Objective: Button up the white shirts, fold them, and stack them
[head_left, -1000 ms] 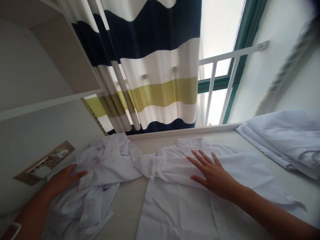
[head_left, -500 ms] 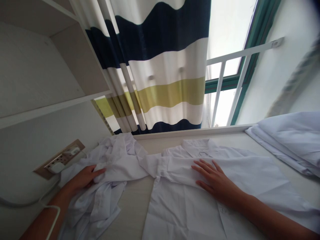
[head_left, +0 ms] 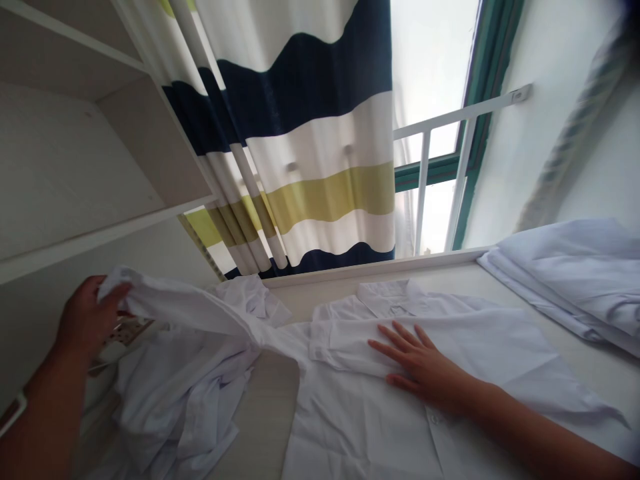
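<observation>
While left hand (head_left: pixel 87 317) grips raised white cloth (head_left: pixel 187 303) (probably sleeve), right hand (head_left: pixel 419 363), fingers (head_left: pixel 391 335) spread wide, best pressed evenly on shirt (head_left: pixel 345 420); draw cloth gently, avoiding creases.

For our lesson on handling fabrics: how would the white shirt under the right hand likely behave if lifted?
The white shirt would probably flop: the sleeve raised in the left hand droops. It may crease easily, as wrinkles cross its cloth. It seems unlikely to roll, lying spread beneath the right hand.

A shelf (head_left: pixel 110 234) blocks you above your left hand (head_left: pixel 95 310), a socket panel (head_left: pixel 134 329) beside it; bare tabletop (head_left: pixel 269 393) leaves room rightward.
</observation>
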`<state>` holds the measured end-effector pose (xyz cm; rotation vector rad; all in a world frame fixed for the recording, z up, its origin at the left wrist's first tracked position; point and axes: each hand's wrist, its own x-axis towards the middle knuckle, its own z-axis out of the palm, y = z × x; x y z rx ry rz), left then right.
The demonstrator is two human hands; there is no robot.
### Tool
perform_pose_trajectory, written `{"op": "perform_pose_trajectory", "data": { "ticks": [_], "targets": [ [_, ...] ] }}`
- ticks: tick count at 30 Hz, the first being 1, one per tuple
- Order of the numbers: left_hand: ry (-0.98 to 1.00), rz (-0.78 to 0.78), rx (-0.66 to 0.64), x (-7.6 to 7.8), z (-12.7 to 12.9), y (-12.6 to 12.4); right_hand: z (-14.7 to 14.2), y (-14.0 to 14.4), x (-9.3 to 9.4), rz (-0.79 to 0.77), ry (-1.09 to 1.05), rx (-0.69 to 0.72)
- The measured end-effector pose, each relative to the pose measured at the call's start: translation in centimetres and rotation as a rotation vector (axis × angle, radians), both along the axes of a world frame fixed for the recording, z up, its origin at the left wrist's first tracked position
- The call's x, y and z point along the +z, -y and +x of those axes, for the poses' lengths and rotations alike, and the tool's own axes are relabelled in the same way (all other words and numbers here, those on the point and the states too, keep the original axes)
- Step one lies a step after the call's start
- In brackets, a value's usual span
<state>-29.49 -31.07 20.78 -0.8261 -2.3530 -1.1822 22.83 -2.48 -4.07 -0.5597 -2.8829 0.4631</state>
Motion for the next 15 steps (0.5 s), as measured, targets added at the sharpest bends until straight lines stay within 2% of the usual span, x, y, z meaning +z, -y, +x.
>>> {"op": "perform_pose_trajectory", "data": {
  "ticks": [2, 4, 7, 10, 13, 15],
  "targets": [
    [-0.149, -0.144, -0.048, 0.6, -0.2, 0.3, 0.1, 0.0, 0.3, -0.018, 0.013, 0.004],
    [-0.146, -0.181, -0.123, 1.0, -0.7, 0.8, 0.2, 0.1, 0.5, -0.030, 0.028, 0.003],
    [0.043, -0.162, -0.173, 1.1, -2.1, 1.7, 0.2, 0.2, 0.8, -0.041, 0.047, -0.006],
    [0.211, -0.258, -0.213, 0.5, -4.2, 2.8, 0.2, 0.2, 0.8, -0.051, 0.048, -0.006],
    [0.135, -0.333, -0.182, -0.6, -5.8, 3.7, 0.2, 0.1, 0.5, -0.045, 0.032, -0.002],
    [0.133, -0.325, -0.082, -0.9, -5.5, 3.9, 0.2, 0.1, 0.3, -0.037, 0.018, 0.003]
  ]
}}
